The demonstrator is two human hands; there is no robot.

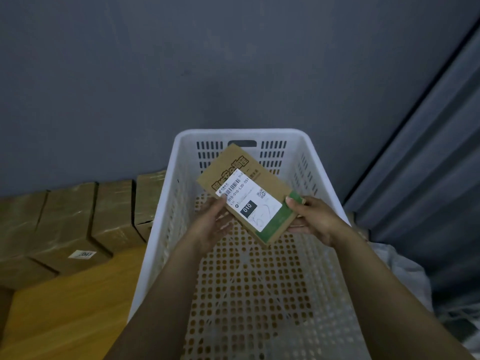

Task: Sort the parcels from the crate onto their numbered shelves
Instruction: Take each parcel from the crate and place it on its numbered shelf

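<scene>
Grey wall (155, 61) backs a wooden surface (65, 307) on which a white crate (241, 132) stands, with taped boxes (72, 224) to its left and a curtain (428, 178) on its right. One parcel (246, 193), labelled 010, is held just above the crate. No other parcel shows inside, so this is probably the last, though the arms hide part of the floor. No shelf is in view, so carrying it to shelf 010 remains. The left grip (213, 224) closes on the parcel's left edge, thumb by the label. The right grip (314, 219) pinches the green corner, thumb on top.
</scene>
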